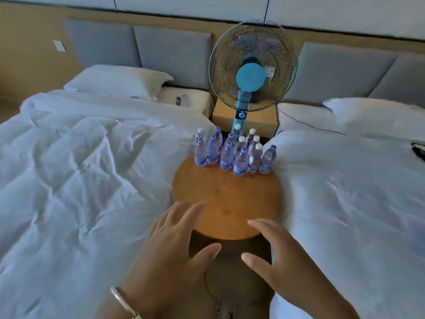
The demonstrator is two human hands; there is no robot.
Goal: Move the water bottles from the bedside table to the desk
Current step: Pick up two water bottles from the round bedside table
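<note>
You have about twelve water bottles (234, 153) standing clustered at the far edge of the round bedside table (226, 203). Your left hand (170, 245) and right hand (282, 256) hover near its front edge, fingers spread, holding nothing.

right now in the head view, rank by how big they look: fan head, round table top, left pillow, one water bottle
1. round table top
2. left pillow and fan head: look alike, unranked; both lie farther from the camera
3. water bottle
</note>
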